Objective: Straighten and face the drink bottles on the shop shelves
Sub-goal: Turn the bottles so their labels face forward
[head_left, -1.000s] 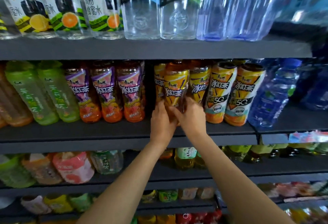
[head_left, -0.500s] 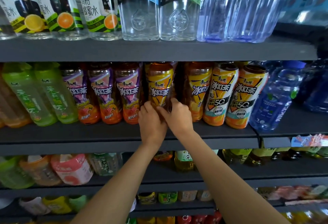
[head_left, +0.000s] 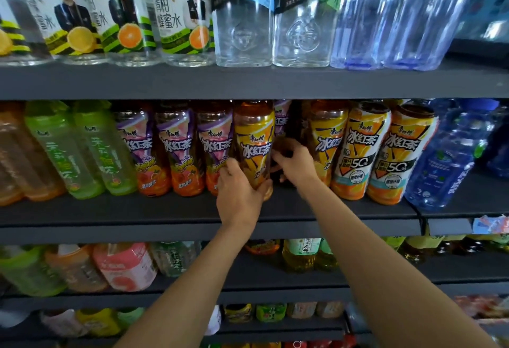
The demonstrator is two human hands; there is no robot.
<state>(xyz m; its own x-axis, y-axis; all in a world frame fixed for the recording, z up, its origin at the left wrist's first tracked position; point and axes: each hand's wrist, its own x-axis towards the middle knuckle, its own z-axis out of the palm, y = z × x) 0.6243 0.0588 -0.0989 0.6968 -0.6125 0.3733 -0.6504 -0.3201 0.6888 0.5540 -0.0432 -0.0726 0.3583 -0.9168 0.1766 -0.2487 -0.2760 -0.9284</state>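
Observation:
On the middle shelf stands a yellow-labelled iced tea bottle, label facing out, right beside a row of purple-labelled tea bottles. My left hand grips its lower part from the front. My right hand sits just right of it in a dark gap, fingers curled and thumb against the bottle's side; what the fingers hold is hidden. A purple-labelled bottle shows behind the gap. More yellow tea bottles and two taller 50% ones stand to the right.
Green tea bottles stand at the left of this shelf, blue water bottles at the right. The shelf above carries honey-water bottles, soda water bottles and large water bottles. Lower shelves hold several more drinks.
The yellow bottle has moved left, up against the purple row. My left hand has slid to its lower front, and my right hand has moved off it into the gap on its right.

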